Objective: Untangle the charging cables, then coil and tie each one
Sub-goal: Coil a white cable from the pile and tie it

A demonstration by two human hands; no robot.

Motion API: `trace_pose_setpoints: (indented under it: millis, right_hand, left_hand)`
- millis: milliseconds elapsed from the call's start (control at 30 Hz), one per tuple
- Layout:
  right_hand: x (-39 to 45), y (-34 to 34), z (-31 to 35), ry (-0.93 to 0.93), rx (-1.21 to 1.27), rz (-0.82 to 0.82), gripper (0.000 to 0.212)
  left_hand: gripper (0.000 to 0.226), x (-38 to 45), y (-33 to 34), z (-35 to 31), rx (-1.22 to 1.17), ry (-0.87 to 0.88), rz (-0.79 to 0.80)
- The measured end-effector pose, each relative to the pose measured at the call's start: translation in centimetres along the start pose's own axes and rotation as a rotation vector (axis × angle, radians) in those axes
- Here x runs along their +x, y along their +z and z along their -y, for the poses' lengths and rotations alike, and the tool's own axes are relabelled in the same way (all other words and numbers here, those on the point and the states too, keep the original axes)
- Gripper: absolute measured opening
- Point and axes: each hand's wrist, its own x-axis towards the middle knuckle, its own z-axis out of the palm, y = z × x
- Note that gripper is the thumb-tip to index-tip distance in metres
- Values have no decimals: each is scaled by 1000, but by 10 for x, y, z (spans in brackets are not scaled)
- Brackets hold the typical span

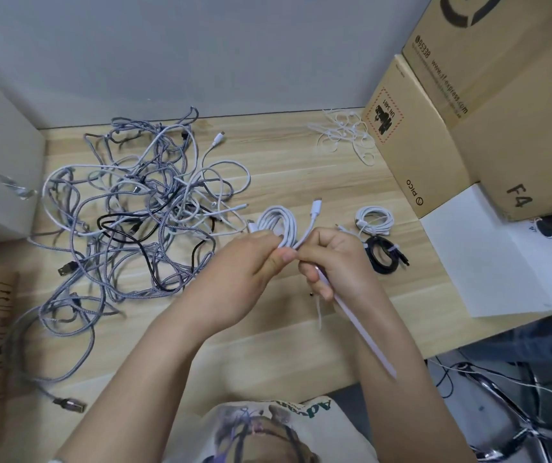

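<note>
the tangle of cables [134, 208] sprawls over the left half of the table [267, 355], reaching its back edge; a grey braided end [70, 404] trails toward the front left corner. it holds grey braided, white and black strands, too knotted to count, at least one black.

near the table's middle, the left hand [251, 259] pinches the lower end of a white coil [278, 223], thumb and fingers curled round the bunched loops. the right hand [331, 259] is curled round a pale cable tie [361, 329] and meets the coil at the same spot, the coil's free plug [316, 207] sticking up between them.

risk, as i judge it: if the left pinch slackens while the tie is threaded, the loops could spring apart; the loose plug end may also be left outside the tie.

right of the hands lie two finished bundles, a tied white coil [374, 220] and a tied black coil [384, 255] just in front of it. a heap of spare ties [344, 135] sits at the back edge, beside two stacked cardboard boxes [434, 128] at the right.
</note>
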Motion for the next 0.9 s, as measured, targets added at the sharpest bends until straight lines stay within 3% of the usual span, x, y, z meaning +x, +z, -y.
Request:
trace_pose_setpoints:
  millis: [133,267,600,900]
  right_hand:
    - [-10,-6,4,-14,14,160,14]
    - [-14,-6,3,-57,18,217,18]
    - [-27,0,12,-142,-84,239,18]
    - [-36,9,15,-154,-75,190,7]
  left_hand:
    - [37,-5,-8,-5,-60,-63,25]
    - [38,-7,-11,-9,-182,-122,67]
    - [30,-8,-13,-13,-416,-159,45]
    - [39,-6,-13,-13,-305,-116,-155]
